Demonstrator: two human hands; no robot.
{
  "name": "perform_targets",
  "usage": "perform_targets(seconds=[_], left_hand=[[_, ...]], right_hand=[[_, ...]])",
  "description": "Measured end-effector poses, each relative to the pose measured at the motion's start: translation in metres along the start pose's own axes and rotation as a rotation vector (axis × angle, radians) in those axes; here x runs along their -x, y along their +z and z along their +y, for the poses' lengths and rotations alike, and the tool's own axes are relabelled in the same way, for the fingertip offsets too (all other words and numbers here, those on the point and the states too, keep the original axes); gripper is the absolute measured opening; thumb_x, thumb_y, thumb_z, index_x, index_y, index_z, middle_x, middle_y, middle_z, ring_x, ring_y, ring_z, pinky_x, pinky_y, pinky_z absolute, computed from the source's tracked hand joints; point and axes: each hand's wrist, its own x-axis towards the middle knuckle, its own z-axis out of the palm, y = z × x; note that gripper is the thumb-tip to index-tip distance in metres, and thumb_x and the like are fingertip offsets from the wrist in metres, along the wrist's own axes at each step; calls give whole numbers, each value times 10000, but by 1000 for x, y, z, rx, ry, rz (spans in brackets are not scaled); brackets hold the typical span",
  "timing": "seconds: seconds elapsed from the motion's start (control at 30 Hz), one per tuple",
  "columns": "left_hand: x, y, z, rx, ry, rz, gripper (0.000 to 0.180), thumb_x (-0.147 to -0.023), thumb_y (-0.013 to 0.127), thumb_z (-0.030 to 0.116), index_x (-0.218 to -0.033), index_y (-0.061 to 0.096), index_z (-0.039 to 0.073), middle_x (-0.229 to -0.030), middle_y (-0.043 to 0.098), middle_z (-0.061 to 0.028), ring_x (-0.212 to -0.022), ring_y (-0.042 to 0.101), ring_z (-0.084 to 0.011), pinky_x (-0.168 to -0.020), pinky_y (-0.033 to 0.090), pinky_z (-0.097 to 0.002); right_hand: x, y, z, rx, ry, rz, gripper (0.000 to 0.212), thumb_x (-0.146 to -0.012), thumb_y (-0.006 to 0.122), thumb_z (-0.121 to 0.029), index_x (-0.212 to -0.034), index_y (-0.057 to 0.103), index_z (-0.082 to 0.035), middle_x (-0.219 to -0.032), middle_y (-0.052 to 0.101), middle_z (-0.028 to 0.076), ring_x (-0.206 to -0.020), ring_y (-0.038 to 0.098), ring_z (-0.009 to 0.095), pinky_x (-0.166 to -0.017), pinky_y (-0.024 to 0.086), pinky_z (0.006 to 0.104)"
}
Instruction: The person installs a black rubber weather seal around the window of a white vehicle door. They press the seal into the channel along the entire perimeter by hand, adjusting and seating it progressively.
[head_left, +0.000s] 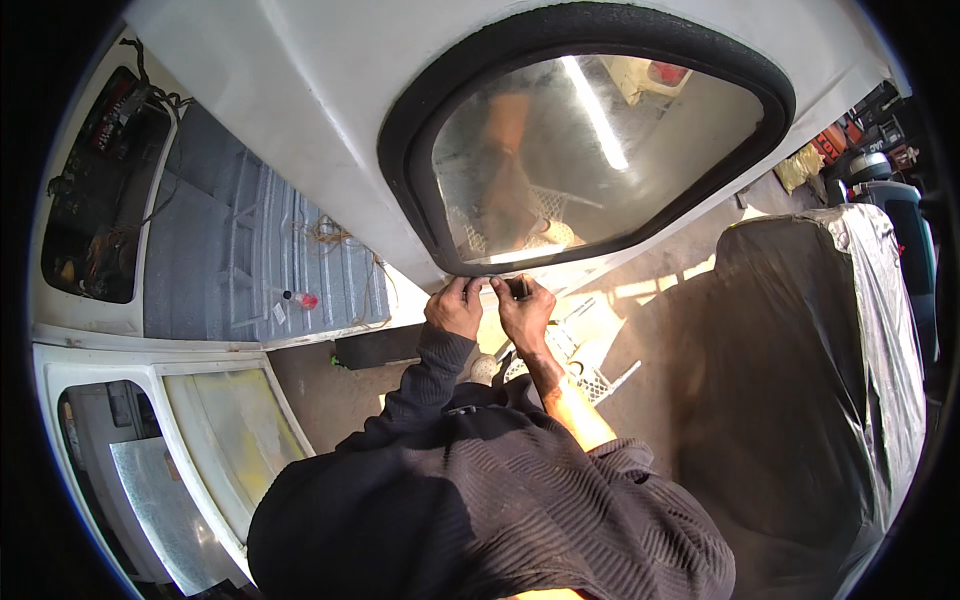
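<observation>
A window in a white vehicle panel fills the upper middle, framed by a thick black rubber seal. At the seal's lower corner, my left hand is closed, its fingertips pressed together against the bottom edge. Close beside it, my right hand is also closed, with bent fingers and the thumb up at the same edge. Whatever lies between the fingertips is too small or hidden to make out. The glass reflects a forearm and a bright strip light.
On the right stands a large object under a dark cover. A grey ribbed vehicle floor with loose wires and a small red-capped bottle is at left. Below it is a white door. A white crate sits beneath my right forearm.
</observation>
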Motion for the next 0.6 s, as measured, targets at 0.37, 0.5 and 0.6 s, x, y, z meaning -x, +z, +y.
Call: perform_targets(seconds=[0.37,0.5,0.6], left_hand=[[-12,3,-13,118,146,-4,189,-857,609,181,-796,640,5,-653,652,-117,-576,639,-279,-547,489,-367],[-11,2,-15,255,-27,-82,247,-889,581,212,-815,635,-17,-678,667,-107,-564,633,-222,-552,487,-343],[-9,-3,-1,258,-84,-72,248,-894,571,211,-823,634,-18,-681,670,-110,-570,641,-232,-566,493,-337]], right_hand=[[-9,-2,3,-5,-167,-14,155,-797,698,-117,-782,614,12,-615,613,143,-501,574,197,-499,447,311],[-10,-4,17,-76,-298,-56,129,-826,667,-102,-836,630,22,-678,621,150,-526,555,188,-506,441,302],[-11,-5,15,-19,-285,35,122,-807,682,-92,-849,641,15,-695,632,151,-543,581,194,-513,452,301]])
